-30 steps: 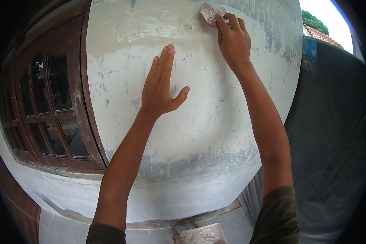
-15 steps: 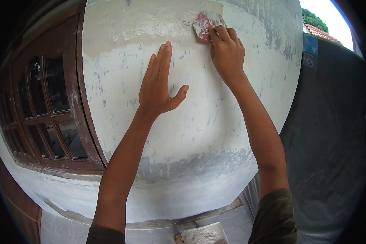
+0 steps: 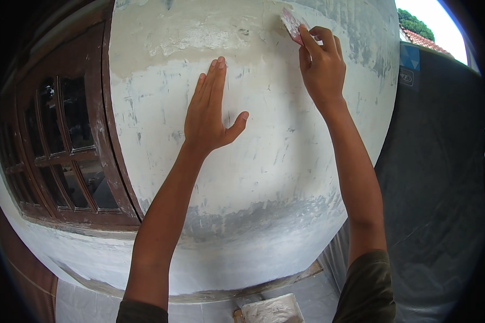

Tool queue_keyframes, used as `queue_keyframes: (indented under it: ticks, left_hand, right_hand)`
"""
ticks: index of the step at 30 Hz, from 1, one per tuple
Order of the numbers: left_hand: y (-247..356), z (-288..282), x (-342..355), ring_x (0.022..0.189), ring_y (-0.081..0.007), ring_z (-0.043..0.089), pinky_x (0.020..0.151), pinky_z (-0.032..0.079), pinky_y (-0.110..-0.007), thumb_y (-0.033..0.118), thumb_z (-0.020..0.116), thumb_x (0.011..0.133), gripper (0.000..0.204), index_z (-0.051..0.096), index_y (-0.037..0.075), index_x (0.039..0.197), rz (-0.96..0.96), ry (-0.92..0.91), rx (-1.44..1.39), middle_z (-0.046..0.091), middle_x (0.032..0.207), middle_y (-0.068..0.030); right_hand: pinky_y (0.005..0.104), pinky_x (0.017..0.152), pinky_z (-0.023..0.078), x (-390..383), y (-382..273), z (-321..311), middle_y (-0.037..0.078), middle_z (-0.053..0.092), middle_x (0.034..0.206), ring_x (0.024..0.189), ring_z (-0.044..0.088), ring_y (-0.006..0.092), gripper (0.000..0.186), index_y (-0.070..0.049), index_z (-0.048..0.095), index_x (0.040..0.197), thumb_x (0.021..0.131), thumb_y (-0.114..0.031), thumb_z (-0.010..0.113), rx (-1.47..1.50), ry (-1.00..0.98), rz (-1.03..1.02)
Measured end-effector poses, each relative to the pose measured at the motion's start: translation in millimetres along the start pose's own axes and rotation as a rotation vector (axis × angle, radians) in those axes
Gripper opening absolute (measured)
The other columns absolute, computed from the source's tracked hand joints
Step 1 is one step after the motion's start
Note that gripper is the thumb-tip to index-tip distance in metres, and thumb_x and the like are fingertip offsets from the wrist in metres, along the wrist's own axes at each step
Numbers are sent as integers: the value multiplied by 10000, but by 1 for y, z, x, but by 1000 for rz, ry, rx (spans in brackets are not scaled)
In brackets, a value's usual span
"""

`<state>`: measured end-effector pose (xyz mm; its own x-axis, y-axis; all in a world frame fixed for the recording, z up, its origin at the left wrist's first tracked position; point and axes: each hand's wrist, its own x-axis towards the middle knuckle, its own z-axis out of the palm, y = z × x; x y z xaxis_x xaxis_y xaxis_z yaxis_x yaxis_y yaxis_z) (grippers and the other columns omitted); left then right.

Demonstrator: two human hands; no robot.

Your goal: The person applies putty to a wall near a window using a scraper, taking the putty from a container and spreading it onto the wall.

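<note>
A pale wall (image 3: 253, 167) fills the middle, with a wet, glossy band of beige putty (image 3: 194, 39) along its upper part. My left hand (image 3: 205, 118) lies against the wall just under that band, fingers stretched out together and thumb spread. Up at the right end of the band, my right hand (image 3: 326, 70) grips a small reddish putty spreader (image 3: 292, 26). White putty smears its face, and its blade is tilted edge-on at the wall. The fingers hide its lower end.
On the left is a brown wooden window frame (image 3: 103, 107) with dark panes. A putty-covered board (image 3: 272, 310) sits below, near the sheeted floor (image 3: 210, 312). Dark sheeting (image 3: 436, 161) hangs at right, with a tiled roof (image 3: 423, 40) and greenery beyond.
My right hand has moved right and turned the spreader from face-on to nearly edge-on. The putty where it was now looks smoother. My left hand has stayed in place.
</note>
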<state>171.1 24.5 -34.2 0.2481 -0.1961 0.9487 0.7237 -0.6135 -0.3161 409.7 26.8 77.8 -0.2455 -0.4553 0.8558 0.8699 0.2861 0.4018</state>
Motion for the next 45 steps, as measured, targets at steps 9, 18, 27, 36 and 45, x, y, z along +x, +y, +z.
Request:
queue_keyframes:
  ticks: [9,18,27,36,45]
  left_hand:
    - [0,1,1,1497,-390,340,1205,295,-528,262,711,808,954,233,-32,1580,8,12,6,361,1605,-230]
    - [2,1,1,1498,-398,333,1206,268,-556,251,688,820,921,238,-27,1575,-3,6,-19,348,1610,-232]
    - [4,0,2,1501,-394,328,1210,264,-546,252,694,822,924,238,-32,1574,-6,2,-1,344,1613,-228]
    - [4,0,2,1505,-380,329,1209,288,-523,254,727,800,955,247,-32,1575,-14,-8,7,358,1609,-221]
    - [2,0,0,1503,-381,331,1207,289,-530,257,728,795,961,245,-21,1577,-16,-6,20,357,1611,-215]
  right_hand:
    - [366,752,586,10,23,41,-2,665,1106,1021,652,239,310,-111,718,1150,844,-62,709,-102,-9,-119]
    - [347,711,566,-23,-3,22,11,649,1021,1015,613,275,276,-56,720,1102,827,-64,686,-125,-47,-113]
    - [329,657,549,-46,-30,-23,32,607,955,947,561,273,317,-51,722,1106,789,-39,715,-78,-162,-38]
    - [325,608,554,12,15,14,-5,599,947,848,580,206,283,-95,703,1110,828,-72,717,-114,-38,-71]
    - [337,637,569,8,11,42,-25,606,964,862,613,195,189,-68,693,949,765,-31,673,-114,-71,-123]
